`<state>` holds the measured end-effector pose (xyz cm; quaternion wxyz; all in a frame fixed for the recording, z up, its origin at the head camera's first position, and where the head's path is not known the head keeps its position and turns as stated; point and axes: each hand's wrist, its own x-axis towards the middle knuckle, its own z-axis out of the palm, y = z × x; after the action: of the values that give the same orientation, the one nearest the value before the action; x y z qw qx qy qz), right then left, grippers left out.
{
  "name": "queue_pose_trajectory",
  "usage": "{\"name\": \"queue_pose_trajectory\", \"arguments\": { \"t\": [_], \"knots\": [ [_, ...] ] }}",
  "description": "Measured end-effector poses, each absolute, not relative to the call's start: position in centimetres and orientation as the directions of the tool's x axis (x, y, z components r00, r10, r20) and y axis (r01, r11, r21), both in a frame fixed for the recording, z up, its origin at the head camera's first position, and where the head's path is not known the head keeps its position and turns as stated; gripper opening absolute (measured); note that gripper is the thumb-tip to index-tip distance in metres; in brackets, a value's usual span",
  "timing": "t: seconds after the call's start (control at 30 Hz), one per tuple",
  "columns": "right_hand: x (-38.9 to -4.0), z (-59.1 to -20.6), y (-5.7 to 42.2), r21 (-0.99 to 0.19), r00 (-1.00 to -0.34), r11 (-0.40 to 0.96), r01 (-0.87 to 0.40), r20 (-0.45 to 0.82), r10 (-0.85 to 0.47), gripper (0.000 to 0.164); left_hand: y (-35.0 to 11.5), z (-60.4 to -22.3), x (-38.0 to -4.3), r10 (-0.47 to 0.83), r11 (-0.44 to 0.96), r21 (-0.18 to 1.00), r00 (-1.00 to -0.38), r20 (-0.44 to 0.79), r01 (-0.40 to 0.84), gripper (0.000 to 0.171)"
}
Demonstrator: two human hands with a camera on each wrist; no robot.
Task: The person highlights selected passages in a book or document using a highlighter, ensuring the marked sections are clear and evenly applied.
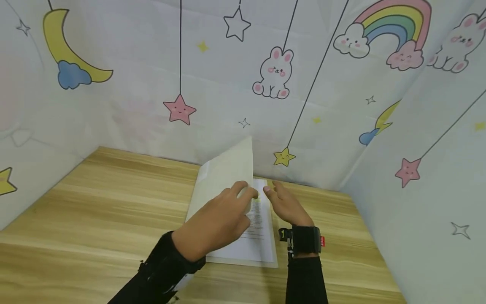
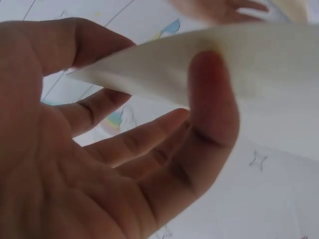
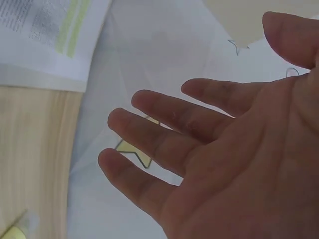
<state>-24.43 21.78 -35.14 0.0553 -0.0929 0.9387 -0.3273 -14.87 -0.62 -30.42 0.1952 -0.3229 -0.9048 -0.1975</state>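
A cream paper folder (image 1: 224,173) lies on the table with its front cover lifted and standing up at a slant. My left hand (image 1: 218,221) pinches the edge of that cover; in the left wrist view the thumb (image 2: 212,94) lies on one face of it and other fingers are behind. Inside the folder is a white printed sheet (image 1: 262,242), partly hidden by the left hand, with some lines highlighted in yellow. Beside the folder's right edge, my right hand (image 1: 286,204) is held up with fingers extended, palm towards the folder, holding nothing.
The wood-grain table (image 1: 114,202) meets pale cloth walls (image 1: 144,122) printed with stars, rabbits and a rainbow. A small yellow-tipped item (image 3: 17,231), cut off by the frame, lies on the table in the right wrist view.
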Motion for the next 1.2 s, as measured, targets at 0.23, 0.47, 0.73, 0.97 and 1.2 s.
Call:
{"name": "queue_pose_trajectory", "arguments": {
  "t": [0.23, 0.47, 0.73, 0.97, 1.2],
  "knots": [
    [-24.8, -37.2, 20.3, -0.606, -0.971, 0.785, -0.129, -0.085, -0.225, 0.071, -3.0, -28.6, -14.4, 0.438, 0.713, 0.318, -0.752, 0.493, 0.624, 0.034],
    [-25.2, -38.4, 19.1, -0.555, -0.958, 0.822, -0.125, -0.149, -0.247, 0.068, -5.4, -27.6, -14.0, 0.354, 0.720, 0.424, -0.817, 0.456, 0.549, 0.031],
    [-25.8, -39.1, 18.5, -0.419, -0.943, 0.900, -0.123, -0.234, -0.238, 0.067, -7.6, -26.5, -13.7, 0.248, 0.764, 0.521, -0.919, 0.308, 0.381, 0.029],
    [-26.0, -39.5, 17.9, -0.287, -0.960, 0.953, -0.100, -0.222, -0.168, 0.069, -10.9, -25.9, -14.2, 0.186, 0.802, 0.521, -0.951, 0.247, 0.292, 0.029],
    [-25.6, -40.1, 17.8, -0.250, -0.967, 0.965, -0.080, -0.217, -0.136, 0.086, -13.6, -26.4, -15.2, 0.160, 0.817, 0.542, -0.980, 0.117, 0.198, 0.038]
  ]
}}
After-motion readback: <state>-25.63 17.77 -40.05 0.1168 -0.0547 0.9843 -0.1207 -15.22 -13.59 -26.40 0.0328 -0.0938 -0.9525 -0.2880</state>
